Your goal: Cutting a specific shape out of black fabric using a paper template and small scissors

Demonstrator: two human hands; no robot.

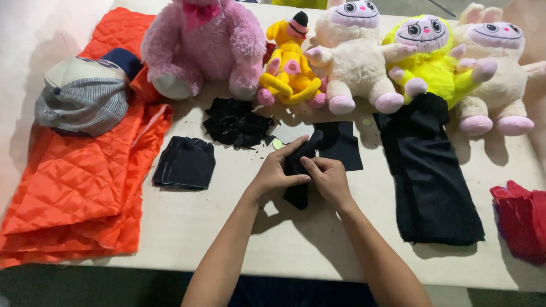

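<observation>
**A:** Two hands on one small black fabric piece (297, 170). Left hand (274, 175) pinches its left edge, index finger stretched up along the top. Right hand (330, 181) has fingertips (307, 165) closed on the right edge. Piece sits between both sets of fingers, lower end draped on the white table (227, 227).

**B:** Why both hands?

**A:** Looks like limp cloth; gripping both edges keeps it flat and lined up. My read, not certain.

**B:** What's around the fingers?

**A:** Just above the right fingertips: a flat black square (341, 145). Above-left of the left fingers: a heap of black scraps (236, 122). Further left: a neat stack of black cut pieces (185, 164), likely sorted stock within reach. Right of the right hand, well apart: a long black cloth (429, 176). Far right: red fabric (520, 219).

**B:** Back row?

**A:** Plush toys lined up beyond the fingers: pink bear (205, 42), yellow doll (289, 65), cream rabbit (355, 54), yellow-green one (429, 59), another cream one (500, 68). Far left: orange quilted fabric (74, 170) with a striped cap (85, 96) on it.
</observation>
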